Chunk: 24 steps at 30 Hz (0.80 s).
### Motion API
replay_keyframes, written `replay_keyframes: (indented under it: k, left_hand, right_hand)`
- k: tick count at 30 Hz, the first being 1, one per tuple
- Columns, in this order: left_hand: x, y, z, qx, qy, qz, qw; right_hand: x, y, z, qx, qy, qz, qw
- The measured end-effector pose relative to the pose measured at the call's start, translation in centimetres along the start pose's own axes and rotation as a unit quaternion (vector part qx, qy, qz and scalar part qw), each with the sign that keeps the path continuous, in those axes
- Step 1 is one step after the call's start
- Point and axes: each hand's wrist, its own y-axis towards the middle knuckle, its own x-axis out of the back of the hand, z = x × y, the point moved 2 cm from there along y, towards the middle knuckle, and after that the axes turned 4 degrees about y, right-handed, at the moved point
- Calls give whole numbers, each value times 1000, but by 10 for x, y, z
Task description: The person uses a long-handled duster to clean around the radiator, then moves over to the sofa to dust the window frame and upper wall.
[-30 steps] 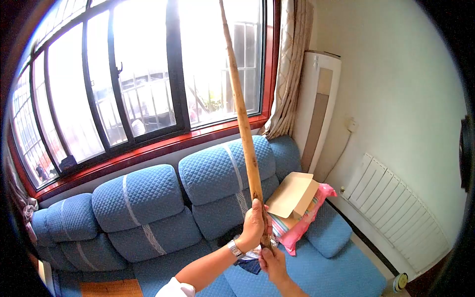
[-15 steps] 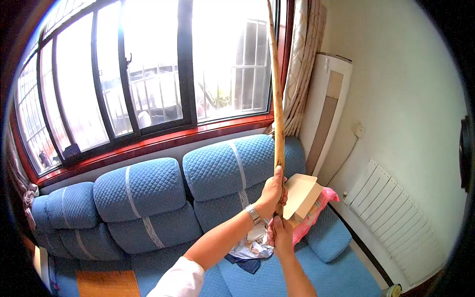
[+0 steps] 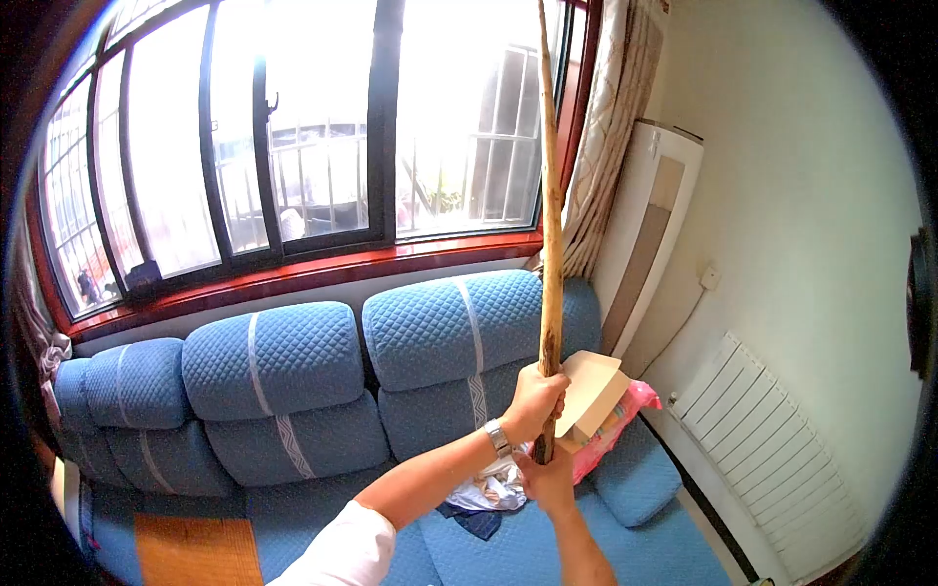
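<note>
A long, pale wooden pole (image 3: 552,234) stands nearly upright in front of me, its top running past the upper edge of the view. Its lower part is darker and knotty. My left hand (image 3: 534,402), with a metal-band watch (image 3: 498,439) on the wrist, is wrapped around the pole. Just below it, my right hand (image 3: 549,477) grips near the pole's lower end, fingers partly hidden. Behind the hands on the sofa are an open cardboard box (image 3: 591,391), a pink plastic bag (image 3: 601,451) and crumpled white cloth (image 3: 493,488).
A blue quilted sofa (image 3: 269,366) runs below a barred window (image 3: 322,176). Curtains (image 3: 611,146), a tall white cabinet-like unit (image 3: 650,225) and a wall radiator (image 3: 772,449) stand to the right. A brown slatted mat (image 3: 195,550) lies at lower left.
My left hand sits slightly lower on the pole, and its thumb, earlier pointing up along it, now wraps across. Both hands appear lower in view. The view has tilted a little.
</note>
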Motion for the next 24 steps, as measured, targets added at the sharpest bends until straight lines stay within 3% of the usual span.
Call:
replay_keyframes:
  k: [4,8,10,11,16,18,19,22,24]
  left_hand:
    - [5,-30,0,-14,-36,-26,999]
    - [29,-58,7,-5,-28,-58,998]
    - [42,-75,2,-9,17,-87,996]
    - [49,-83,-1,-7,36,-92,995]
    - [74,-116,13,-38,42,-87,995]
    - [80,-133,20,-24,53,-106,993]
    - [84,-139,23,-29,83,-107,990]
    - [89,-152,31,11,32,-132,991]
    - [93,-156,28,-12,54,-141,989]
  right_hand:
    - [-1,-24,-10,-36,1,28,999]
    - [-22,-47,-18,14,5,71,997]
    - [-36,-58,-21,7,-9,91,996]
    - [-45,-63,-32,-18,50,69,996]
    - [-62,-88,-49,-52,8,116,992]
    - [-67,-102,-65,98,-60,103,988]
    - [-71,-109,-74,7,-17,106,994]
    - [-75,-120,-75,19,-2,120,993]
    - [-77,-123,-61,0,1,128,992]
